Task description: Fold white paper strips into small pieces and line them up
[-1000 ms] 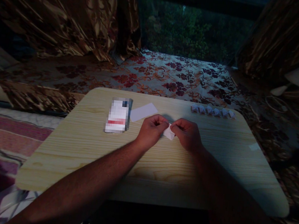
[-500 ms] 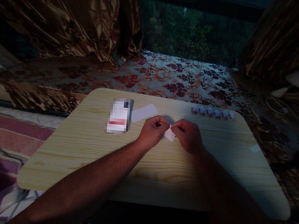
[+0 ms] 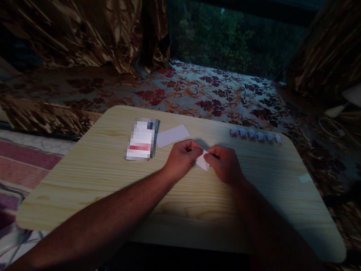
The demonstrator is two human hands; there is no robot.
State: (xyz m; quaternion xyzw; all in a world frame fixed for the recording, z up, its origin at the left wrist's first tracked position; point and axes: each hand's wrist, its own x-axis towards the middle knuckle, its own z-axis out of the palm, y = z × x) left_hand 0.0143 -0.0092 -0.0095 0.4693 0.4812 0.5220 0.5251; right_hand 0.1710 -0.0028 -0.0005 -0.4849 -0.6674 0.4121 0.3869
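Note:
A small white piece of folded paper (image 3: 202,161) is held between my two hands, just above the wooden table (image 3: 106,188). My left hand (image 3: 183,156) pinches its left side between thumb and fingers. On its right side, my right hand (image 3: 225,162) pinches it in the same way. The fingertips of both hands nearly meet at the paper's upper edge and hide part of it. Beyond my left hand lies a flat white strip of paper (image 3: 173,135).
Left of the strip lies a pixelated white and red item (image 3: 141,139). Several small folded paper shapes (image 3: 256,135) stand in a row at the far right edge. A pale scrap (image 3: 305,179) lies near the right edge. A flower-patterned ledge (image 3: 203,91) borders the table's far side.
The view has shifted slightly, so everything sits a little further left. Both hands keep their pinch on the folded paper, with barely any movement of the fingers.

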